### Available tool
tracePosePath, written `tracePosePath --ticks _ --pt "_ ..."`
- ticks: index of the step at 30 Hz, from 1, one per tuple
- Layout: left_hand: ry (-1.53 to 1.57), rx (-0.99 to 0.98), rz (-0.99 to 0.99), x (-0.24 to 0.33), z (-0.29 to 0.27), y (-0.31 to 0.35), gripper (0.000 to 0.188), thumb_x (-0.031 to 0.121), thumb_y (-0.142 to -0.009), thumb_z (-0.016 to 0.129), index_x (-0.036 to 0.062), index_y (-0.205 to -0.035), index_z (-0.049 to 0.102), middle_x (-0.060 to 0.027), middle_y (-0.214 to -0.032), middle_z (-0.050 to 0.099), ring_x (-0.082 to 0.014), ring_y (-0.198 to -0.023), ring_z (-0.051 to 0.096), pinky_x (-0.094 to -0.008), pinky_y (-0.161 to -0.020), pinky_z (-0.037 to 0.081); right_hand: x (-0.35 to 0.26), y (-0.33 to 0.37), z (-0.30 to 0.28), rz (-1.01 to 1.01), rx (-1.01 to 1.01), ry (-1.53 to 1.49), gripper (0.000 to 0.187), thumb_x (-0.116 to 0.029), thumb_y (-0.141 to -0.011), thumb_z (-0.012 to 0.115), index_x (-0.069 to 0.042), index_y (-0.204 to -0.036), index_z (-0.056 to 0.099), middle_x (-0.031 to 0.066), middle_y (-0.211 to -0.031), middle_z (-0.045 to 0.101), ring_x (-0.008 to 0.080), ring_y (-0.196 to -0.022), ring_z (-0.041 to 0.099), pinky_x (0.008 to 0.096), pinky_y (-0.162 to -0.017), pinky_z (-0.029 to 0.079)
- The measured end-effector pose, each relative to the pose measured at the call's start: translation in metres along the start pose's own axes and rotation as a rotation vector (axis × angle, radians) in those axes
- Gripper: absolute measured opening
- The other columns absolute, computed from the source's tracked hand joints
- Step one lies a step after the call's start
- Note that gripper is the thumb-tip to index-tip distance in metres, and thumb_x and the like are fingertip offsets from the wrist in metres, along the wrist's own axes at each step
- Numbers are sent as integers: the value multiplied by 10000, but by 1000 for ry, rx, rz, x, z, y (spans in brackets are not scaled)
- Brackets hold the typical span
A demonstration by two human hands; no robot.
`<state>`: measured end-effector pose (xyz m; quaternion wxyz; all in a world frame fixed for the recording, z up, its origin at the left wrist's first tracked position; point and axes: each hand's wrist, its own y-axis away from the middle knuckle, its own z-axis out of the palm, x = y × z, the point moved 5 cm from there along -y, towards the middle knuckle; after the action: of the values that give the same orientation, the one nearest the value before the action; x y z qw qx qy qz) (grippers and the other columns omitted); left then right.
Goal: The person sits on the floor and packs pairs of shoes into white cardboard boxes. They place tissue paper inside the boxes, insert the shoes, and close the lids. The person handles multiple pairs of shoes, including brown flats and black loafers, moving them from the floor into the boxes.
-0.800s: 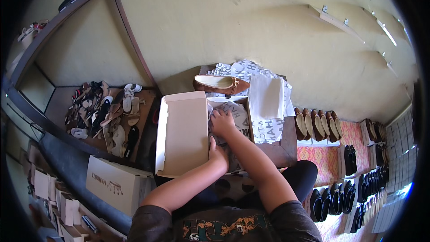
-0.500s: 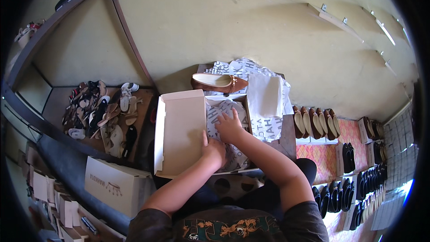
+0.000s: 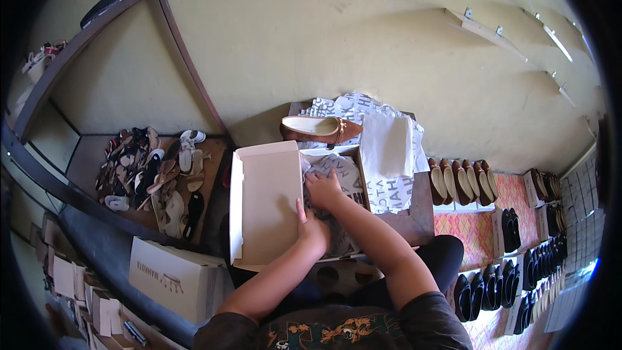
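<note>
A shoebox stands open in front of me, its beige lid (image 3: 267, 204) folded back to the left. Printed tissue paper (image 3: 346, 172) fills the box and covers whatever lies inside. My right hand (image 3: 323, 189) rests on the paper at the box's left inner side, thumb raised, fingers apart. Closer to me, my left hand (image 3: 313, 232) reaches in by the lid's fold. Its thumb points up, while its other fingers are mostly hidden. Behind the box sits a brown slip-on shoe (image 3: 316, 129) with a small bow. Neither hand appears to grip anything.
More printed tissue (image 3: 395, 196) and a plain white sheet (image 3: 387, 146) lie on the table right of the box. A closed shoebox (image 3: 170, 279) is at lower left. Piled sandals (image 3: 152, 168) cover a shelf on the left. Brown shoes (image 3: 461, 180) stand in rows at right.
My right hand has shifted slightly down and left over the tissue, its fingers lower against the paper. My left hand stays by the fold. The whole view has moved slightly.
</note>
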<state>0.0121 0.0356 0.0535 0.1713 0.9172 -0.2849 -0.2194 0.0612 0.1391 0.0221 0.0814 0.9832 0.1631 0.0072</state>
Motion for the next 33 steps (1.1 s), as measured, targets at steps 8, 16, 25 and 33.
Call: tracePosePath --ticks 8,16,25,33 --pt "684 124 103 -28 -13 -4 312 202 -823 486 56 -1071 608 -180 -1010 622 -309 -1004 578 -650 -1024 38 5 5 -26 -102 101 -220 304 -211 -772 525 -83 -1032 615 102 -1161 568 264 -1023 577 490 -901 404" --pt "1564 242 269 -112 -61 -41 332 145 -942 389 10 -1239 451 -126 -1228 519 -226 -1151 479 -323 -993 347 66 -3 -102 -25 631 -490 228 -142 -763 557 -75 -969 627 127 -1022 585 320 -912 588 404 -772 484" --pt "2382 75 66 -133 -38 -120 444 158 -906 444 47 -1325 348 -108 -1251 505 -227 -1104 526 -372 -893 412 122 -78 -69 363 33 -377 413 -403 -762 600 -184 -1111 625 129 -1403 319 347 -1327 228 563 -993 291" --pt "2402 67 104 -120 -29 -126 448 186 -912 467 58 -1325 350 -94 -1248 500 -195 -1079 537 -336 -868 431 136 -92 -46 331 85 -270 333 -325 -784 618 -202 -1092 626 76 -1450 262 339 -1354 183 608 -985 272"
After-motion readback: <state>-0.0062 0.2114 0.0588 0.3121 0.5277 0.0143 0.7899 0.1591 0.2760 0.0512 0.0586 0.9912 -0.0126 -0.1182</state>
